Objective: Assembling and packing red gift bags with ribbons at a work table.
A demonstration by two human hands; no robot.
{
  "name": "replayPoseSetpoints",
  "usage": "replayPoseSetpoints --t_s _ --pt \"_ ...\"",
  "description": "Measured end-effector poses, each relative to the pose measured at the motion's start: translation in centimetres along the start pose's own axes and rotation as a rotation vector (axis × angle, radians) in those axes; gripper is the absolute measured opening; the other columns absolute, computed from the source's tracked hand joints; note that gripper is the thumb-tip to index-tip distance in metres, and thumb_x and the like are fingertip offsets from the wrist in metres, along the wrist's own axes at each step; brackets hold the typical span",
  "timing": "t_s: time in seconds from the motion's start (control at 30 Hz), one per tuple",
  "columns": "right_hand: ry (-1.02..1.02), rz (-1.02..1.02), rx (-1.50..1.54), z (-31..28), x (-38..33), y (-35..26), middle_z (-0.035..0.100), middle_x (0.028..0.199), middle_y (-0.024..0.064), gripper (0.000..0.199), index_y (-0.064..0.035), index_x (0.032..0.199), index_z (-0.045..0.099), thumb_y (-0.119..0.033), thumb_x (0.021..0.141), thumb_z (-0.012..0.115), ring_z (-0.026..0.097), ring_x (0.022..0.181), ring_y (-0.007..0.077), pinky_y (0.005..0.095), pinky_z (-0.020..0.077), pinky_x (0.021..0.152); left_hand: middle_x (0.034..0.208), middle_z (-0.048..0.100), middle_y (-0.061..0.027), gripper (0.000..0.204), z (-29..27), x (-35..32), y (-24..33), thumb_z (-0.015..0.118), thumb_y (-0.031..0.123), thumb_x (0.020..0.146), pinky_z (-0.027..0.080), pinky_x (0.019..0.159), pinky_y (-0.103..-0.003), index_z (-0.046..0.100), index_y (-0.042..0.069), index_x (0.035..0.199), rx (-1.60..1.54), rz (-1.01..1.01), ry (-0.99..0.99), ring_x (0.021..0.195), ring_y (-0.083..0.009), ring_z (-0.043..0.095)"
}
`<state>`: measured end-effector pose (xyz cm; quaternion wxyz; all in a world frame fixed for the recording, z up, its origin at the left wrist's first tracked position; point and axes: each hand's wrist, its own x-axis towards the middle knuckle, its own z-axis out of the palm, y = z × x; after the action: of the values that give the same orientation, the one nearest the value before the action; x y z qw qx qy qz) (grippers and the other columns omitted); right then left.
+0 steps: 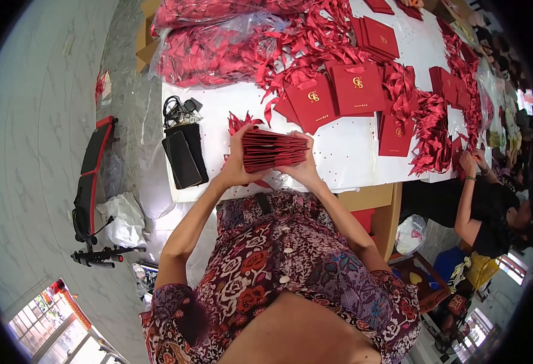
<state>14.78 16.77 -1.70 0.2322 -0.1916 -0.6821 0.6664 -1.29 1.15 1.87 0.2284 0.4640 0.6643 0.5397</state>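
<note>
Between my two hands, just above the table's near edge, is a thick stack of red paper gift bags [275, 151], seen edge-on. My left hand [237, 159] is wrapped round the stack's left end, and my right hand [304, 164] grips its right end. A tuft of red ribbon [242, 123] shows behind the stack. Beyond my right hand, flat red bags with gold print [313, 100] lie overlapping, their ribbon handles [300, 76] heaped behind them.
On the white table [218, 100] stand plastic sacks of red ribbon [212, 57] at the far left. A black phone-like slab [181, 159] and a coiled cable [180, 112] lie left. At right, a co-worker [472, 206] handles ribbon beside more red bags [448, 85].
</note>
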Motion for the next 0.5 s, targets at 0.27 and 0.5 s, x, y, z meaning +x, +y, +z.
replayPoseSetpoints --t_s 0.27,0.5 --pt "-0.011 0.031 -0.021 -0.7 0.4 -1.0 0.042 0.13 0.0157 0.102 -0.0026 0.134 0.029 -0.019 0.058 0.095 0.046 0.123 0.0265 0.0379 0.0395 0.107 0.127 0.051 -0.0165 0.099 0.6 0.0 -0.5 0.09 0.022 0.061 0.043 0.102 -0.041 0.034 0.001 0.14 0.008 -0.055 0.06 0.119 -0.0303 0.052" --pt "0.292 -0.291 -0.515 -2.0 -2.6 -1.8 0.048 0.122 0.0168 0.082 0.0 0.128 0.042 -0.015 0.064 0.09 0.051 0.115 0.0297 0.0376 0.0439 0.097 0.113 0.061 -0.0151 0.082 0.7 -0.1 0.1 0.091 0.017 0.064 0.051 0.091 -0.035 0.039 0.001 0.126 0.027 -0.103 0.079 0.105 -0.0254 0.063"
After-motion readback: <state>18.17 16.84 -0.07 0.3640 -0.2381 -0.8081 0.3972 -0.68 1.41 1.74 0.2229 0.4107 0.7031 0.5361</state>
